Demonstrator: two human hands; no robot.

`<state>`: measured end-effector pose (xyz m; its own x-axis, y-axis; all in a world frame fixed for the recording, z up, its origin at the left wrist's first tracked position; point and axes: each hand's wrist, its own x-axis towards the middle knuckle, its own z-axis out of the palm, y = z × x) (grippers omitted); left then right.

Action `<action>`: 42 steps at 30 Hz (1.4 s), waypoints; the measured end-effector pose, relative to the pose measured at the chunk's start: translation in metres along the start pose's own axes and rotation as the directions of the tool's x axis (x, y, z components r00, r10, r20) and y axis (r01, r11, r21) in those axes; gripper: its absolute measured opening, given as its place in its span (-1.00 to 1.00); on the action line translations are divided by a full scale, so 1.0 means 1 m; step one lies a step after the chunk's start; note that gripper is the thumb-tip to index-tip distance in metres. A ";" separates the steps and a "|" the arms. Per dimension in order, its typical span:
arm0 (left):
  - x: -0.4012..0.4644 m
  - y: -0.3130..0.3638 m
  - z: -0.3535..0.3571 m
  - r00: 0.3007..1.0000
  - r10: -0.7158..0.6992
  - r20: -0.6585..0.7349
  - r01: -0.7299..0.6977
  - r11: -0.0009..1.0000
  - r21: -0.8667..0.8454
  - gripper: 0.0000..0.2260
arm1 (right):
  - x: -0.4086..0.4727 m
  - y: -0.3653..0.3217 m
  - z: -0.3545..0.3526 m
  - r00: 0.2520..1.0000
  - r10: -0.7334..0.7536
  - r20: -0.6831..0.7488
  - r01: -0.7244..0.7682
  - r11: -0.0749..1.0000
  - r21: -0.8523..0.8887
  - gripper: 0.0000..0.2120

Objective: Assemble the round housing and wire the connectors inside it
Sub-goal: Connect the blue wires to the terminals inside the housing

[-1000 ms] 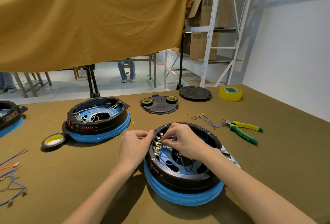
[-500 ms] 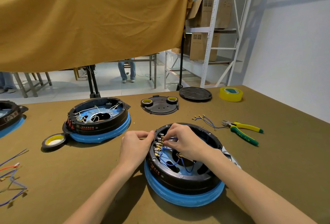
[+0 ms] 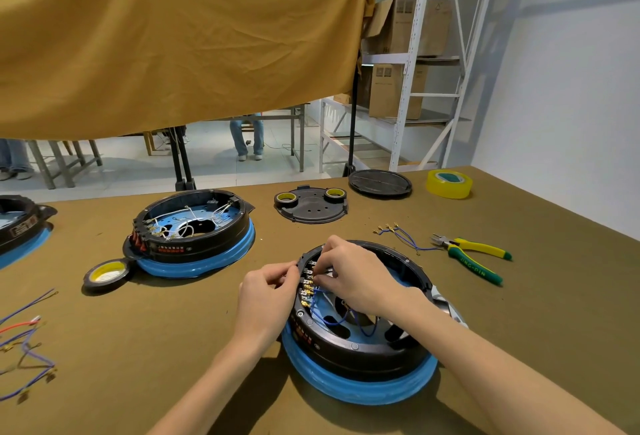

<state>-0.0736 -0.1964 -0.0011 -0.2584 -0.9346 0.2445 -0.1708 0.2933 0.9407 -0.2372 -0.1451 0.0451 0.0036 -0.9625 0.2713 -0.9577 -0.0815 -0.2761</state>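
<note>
A round black housing (image 3: 360,348) on a blue base sits in front of me. Brass connectors (image 3: 306,290) line its inner left wall, and blue wires (image 3: 332,320) loop inside. My left hand (image 3: 266,299) grips the housing's outer left rim, fingers curled at the top. My right hand (image 3: 353,278) reaches inside and pinches a connector at the upper end of the terminal row; its fingertips hide the part itself.
A second housing (image 3: 194,233) with white wires stands at left, a tape roll (image 3: 105,273) beside it. Black lids (image 3: 311,207) (image 3: 380,183), yellow tape (image 3: 449,183), loose blue wires (image 3: 398,235) and pliers (image 3: 474,258) lie beyond. More wires (image 3: 24,341) lie far left.
Both hands stay at the housing's left rim. My right hand's fingers have shifted slightly at the top connectors; nothing else has moved.
</note>
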 end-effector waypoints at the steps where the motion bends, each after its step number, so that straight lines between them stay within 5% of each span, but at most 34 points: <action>1: -0.001 -0.001 0.000 1.000 0.008 -0.007 -0.008 1.000 -0.012 -0.83 | 0.002 -0.002 -0.001 1.000 -0.020 0.004 0.020 0.999 -0.032 -0.86; 4: -0.002 -0.001 0.001 0.999 0.033 -0.021 -0.034 0.999 -0.029 -0.83 | 0.007 -0.005 -0.002 0.997 -0.074 -0.002 0.073 0.987 -0.144 -0.87; 13: 0.002 -0.006 0.002 0.998 0.056 -0.041 -0.056 0.998 -0.008 -0.82 | 0.010 -0.007 0.002 0.998 -0.066 0.011 0.067 0.992 -0.111 -0.85; 19: -0.003 -0.003 -0.001 0.999 0.022 -0.036 -0.023 0.999 -0.032 -0.79 | 0.002 0.003 -0.002 1.000 0.005 0.009 -0.006 0.994 0.109 -0.85; 34: 0.000 -0.006 -0.002 0.998 0.054 -0.019 -0.055 0.998 -0.012 -0.85 | 0.007 0.006 0.005 1.000 0.028 0.003 -0.029 0.986 0.163 -0.91; 38: 0.000 -0.004 -0.003 0.998 0.030 0.047 -0.032 0.999 0.040 -0.82 | 0.005 0.019 -0.002 0.998 0.032 0.055 -0.050 0.935 0.351 -0.89; 42: -0.002 -0.002 0.001 0.996 0.069 0.057 -0.071 0.997 0.031 -0.79 | 0.015 0.030 -0.007 0.976 0.218 0.014 -0.199 0.859 0.471 -0.89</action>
<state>-0.0737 -0.1950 -0.0037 -0.3237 -0.8991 0.2948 -0.1814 0.3648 0.9133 -0.2676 -0.1598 0.0469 -0.2006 -0.9608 0.1915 -0.6880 -0.0010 -0.7257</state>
